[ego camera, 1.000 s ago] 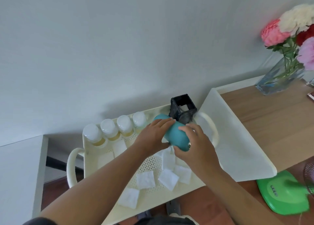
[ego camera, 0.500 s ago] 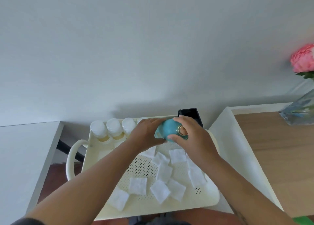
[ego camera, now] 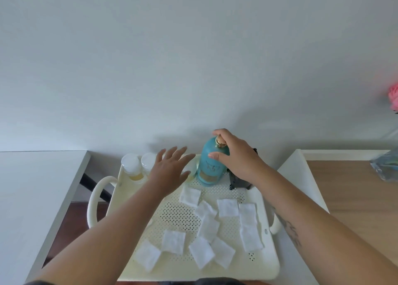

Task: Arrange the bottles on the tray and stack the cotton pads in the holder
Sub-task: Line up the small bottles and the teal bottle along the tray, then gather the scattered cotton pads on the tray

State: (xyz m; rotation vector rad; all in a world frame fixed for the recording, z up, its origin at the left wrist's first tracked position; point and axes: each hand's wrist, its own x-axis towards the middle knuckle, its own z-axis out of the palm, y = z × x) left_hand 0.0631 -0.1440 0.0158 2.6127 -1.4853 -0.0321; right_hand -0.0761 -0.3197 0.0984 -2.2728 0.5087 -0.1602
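A teal bottle [ego camera: 210, 168] with a gold cap stands upright at the back of the cream perforated tray [ego camera: 267, 261]. My right hand [ego camera: 234, 155] grips its neck and shoulder. My left hand [ego camera: 170, 168] hovers open, fingers spread, just left of the bottle, over a row of small white-capped bottles [ego camera: 131, 166] along the tray's back edge; some of that row is hidden behind it. The black cotton pad holder [ego camera: 239, 181] stands right of the teal bottle, mostly hidden by my right wrist. Several square white cotton pads [ego camera: 207, 226] lie scattered flat on the tray.
The tray has looped handles [ego camera: 97, 200] on both sides. A white surface [ego camera: 32, 194] lies to the left, a wooden table with a white edge [ego camera: 353, 198] to the right. A glass vase [ego camera: 387, 168] with pink flowers stands at the far right. A wall rises right behind.
The teal bottle went from tilted in both hands to standing upright on the tray. My left hand has let go and spread open to the left; the view shifted left.
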